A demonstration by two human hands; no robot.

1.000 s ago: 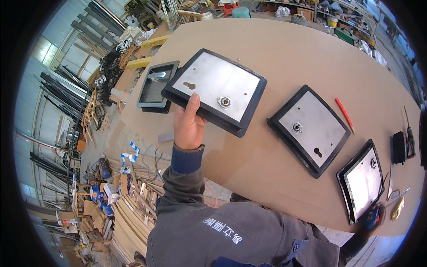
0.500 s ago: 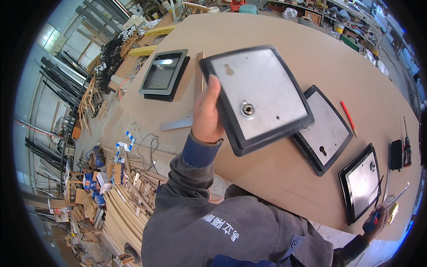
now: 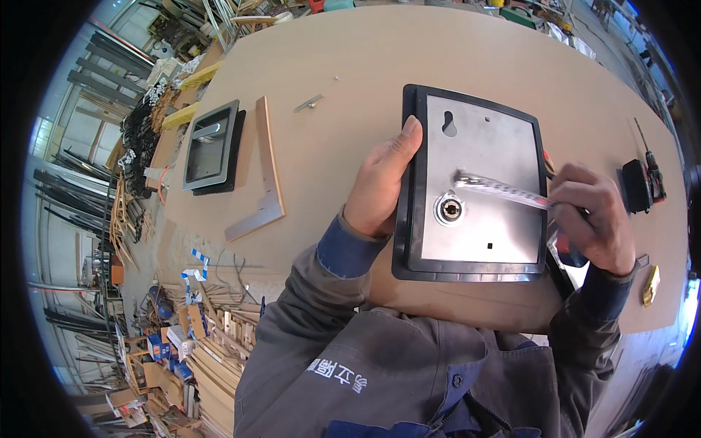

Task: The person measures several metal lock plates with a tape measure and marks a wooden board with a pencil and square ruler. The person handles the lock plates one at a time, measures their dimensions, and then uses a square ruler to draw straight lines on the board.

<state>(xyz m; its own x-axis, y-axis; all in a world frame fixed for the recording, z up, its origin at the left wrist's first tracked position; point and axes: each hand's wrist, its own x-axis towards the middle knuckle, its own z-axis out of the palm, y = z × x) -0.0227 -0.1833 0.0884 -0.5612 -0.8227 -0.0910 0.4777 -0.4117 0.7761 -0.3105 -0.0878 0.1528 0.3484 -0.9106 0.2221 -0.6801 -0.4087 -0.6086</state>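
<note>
tape measure blade [image 3: 507,192] slants across the face of a black-framed metal panel [image 3: 482,225], its hooked end just beyond the round lock cylinder [image 3: 449,210] and slightly to its right; whether metal meets metal cannot be told. the panel is raised over the bench [image 3: 350,47], long axis running away from the body. the left hand [image 3: 380,182] grips its left edge, thumb on the frame, and is nearer the lock. from the right, the right hand's fingers are closed on the tape measure, so the blade points leftward.
</note>
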